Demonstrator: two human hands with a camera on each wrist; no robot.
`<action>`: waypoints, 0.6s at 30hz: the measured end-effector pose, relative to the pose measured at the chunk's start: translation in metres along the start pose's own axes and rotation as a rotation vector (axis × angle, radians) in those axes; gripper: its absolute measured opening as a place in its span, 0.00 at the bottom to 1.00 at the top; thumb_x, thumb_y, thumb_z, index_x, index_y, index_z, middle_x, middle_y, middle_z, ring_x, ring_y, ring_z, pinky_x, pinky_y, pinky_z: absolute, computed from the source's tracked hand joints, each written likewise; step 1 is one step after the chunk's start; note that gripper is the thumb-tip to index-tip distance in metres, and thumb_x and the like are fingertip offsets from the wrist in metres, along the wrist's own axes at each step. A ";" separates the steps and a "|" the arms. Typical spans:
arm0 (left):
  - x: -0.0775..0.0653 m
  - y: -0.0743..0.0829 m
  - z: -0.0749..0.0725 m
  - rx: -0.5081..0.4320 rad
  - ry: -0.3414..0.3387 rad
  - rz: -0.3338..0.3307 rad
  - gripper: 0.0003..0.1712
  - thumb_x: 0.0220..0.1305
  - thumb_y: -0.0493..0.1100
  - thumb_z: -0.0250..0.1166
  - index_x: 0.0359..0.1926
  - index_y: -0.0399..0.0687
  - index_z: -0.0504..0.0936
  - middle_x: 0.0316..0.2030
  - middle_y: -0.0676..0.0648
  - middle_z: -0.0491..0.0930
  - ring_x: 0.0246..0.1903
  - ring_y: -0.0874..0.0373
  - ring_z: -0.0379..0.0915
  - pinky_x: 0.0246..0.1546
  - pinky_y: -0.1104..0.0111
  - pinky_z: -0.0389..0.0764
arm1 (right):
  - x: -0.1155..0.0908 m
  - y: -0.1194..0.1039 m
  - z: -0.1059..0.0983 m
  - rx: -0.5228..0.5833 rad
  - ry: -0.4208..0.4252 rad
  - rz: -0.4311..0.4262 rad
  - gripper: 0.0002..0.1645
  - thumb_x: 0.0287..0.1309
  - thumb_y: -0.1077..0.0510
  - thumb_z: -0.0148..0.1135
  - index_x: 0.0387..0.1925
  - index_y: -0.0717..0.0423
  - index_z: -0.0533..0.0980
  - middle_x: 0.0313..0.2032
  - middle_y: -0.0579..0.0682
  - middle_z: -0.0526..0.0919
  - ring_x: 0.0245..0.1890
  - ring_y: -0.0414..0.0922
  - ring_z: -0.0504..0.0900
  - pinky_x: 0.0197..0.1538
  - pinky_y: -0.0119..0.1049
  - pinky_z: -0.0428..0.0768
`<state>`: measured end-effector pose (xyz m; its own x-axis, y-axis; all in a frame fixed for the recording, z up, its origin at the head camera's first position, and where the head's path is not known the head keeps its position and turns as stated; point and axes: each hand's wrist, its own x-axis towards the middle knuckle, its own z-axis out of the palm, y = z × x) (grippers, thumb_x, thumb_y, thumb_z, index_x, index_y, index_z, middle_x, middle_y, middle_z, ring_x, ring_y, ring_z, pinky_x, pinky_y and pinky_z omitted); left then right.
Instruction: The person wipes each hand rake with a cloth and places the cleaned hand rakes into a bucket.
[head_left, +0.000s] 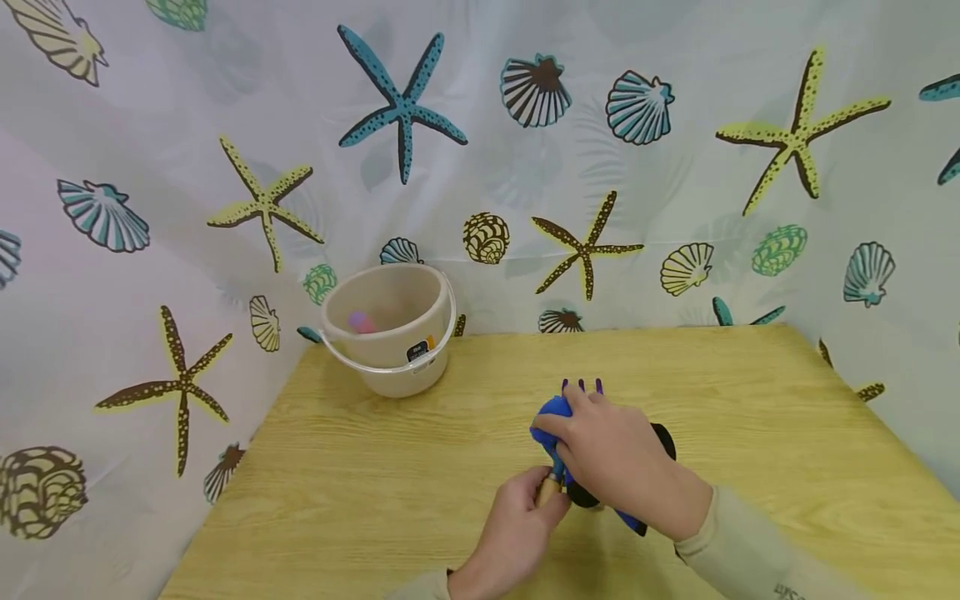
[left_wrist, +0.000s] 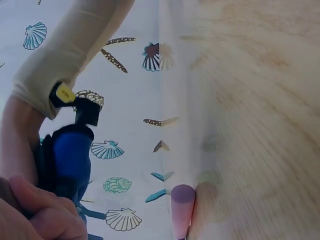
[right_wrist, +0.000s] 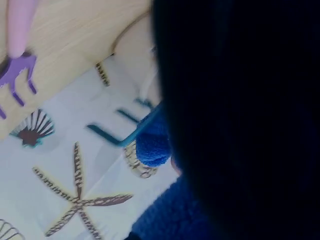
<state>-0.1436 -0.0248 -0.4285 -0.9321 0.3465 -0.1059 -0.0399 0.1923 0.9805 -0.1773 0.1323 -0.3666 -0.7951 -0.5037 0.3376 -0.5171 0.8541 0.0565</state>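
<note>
My left hand (head_left: 517, 521) grips the light wooden handle (head_left: 551, 490) of a small blue hand rake, held tilted over the table. My right hand (head_left: 611, 442) holds a fluffy blue cloth (head_left: 552, 414) around the rake's upper part. Blue-teal tines (right_wrist: 117, 140) stick out past the cloth in the right wrist view. A second hand rake lies on the table beyond the right hand, with purple tines (right_wrist: 20, 75) and a pink handle (left_wrist: 182, 212). A blue-and-black piece (left_wrist: 72, 155) sits beneath the right wrist.
On the wooden table (head_left: 360, 492), a cream bucket (head_left: 408, 367) with a white handle stands at the back left. Something pink and purple (head_left: 362, 322) shows inside it. A curtain (head_left: 480, 183) printed with shells and starfish surrounds the table's back and sides.
</note>
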 end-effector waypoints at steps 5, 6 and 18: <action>-0.002 0.001 0.002 0.001 0.005 -0.063 0.18 0.66 0.38 0.60 0.56 0.38 0.79 0.27 0.50 0.73 0.20 0.61 0.65 0.19 0.73 0.67 | 0.012 0.017 0.007 -0.034 -0.030 0.093 0.16 0.62 0.53 0.66 0.51 0.39 0.84 0.42 0.58 0.81 0.28 0.51 0.85 0.16 0.39 0.78; -0.002 0.001 0.003 0.002 0.009 -0.061 0.19 0.66 0.38 0.60 0.57 0.37 0.79 0.27 0.50 0.73 0.21 0.61 0.66 0.19 0.74 0.67 | 0.014 0.021 0.008 -0.037 -0.035 0.109 0.16 0.62 0.53 0.66 0.51 0.39 0.84 0.41 0.58 0.81 0.26 0.49 0.83 0.15 0.38 0.77; -0.003 -0.002 0.006 -0.001 0.007 -0.020 0.11 0.67 0.40 0.60 0.48 0.41 0.81 0.22 0.54 0.68 0.18 0.63 0.59 0.15 0.76 0.60 | 0.014 0.061 0.005 0.193 -0.274 0.231 0.19 0.67 0.54 0.58 0.57 0.48 0.82 0.43 0.56 0.82 0.30 0.45 0.76 0.29 0.39 0.77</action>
<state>-0.1388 -0.0203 -0.4314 -0.9335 0.3363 -0.1243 -0.0589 0.1981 0.9784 -0.2212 0.1768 -0.3633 -0.9388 -0.3397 0.0566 -0.3443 0.9219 -0.1778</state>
